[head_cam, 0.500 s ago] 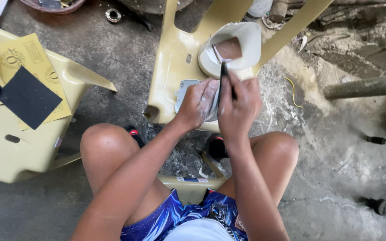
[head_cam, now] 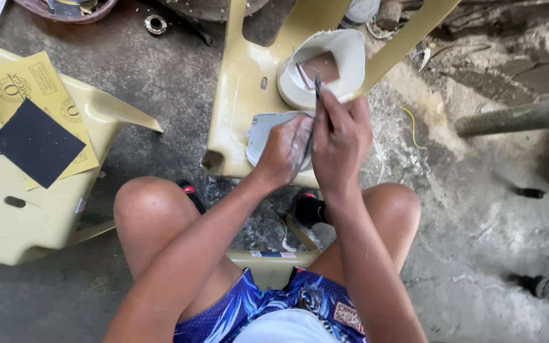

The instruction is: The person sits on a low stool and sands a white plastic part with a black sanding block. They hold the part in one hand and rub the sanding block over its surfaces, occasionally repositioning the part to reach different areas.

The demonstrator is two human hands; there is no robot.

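A flat grey plate (head_cam: 263, 132) lies on an overturned yellow plastic chair (head_cam: 244, 76) in front of me. My left hand (head_cam: 286, 150) presses down on the plate's right part and hides it. My right hand (head_cam: 343, 141) is closed around a thin dark tool (head_cam: 318, 89) whose tip points away from me, toward a cut white plastic container (head_cam: 344, 54). That container stands just beyond my hands and holds a brownish piece inside. My two hands touch each other over the plate.
A second yellow chair (head_cam: 39, 216) lies at the left with black sandpaper (head_cam: 38, 143) on yellow sheets (head_cam: 30, 82). A grey pipe (head_cam: 522, 114) crosses the rough concrete floor at the right. A small metal ring (head_cam: 155, 24) lies at the top.
Both hands stay together over the grey plate and have shifted only slightly. The tool still points toward the white container.
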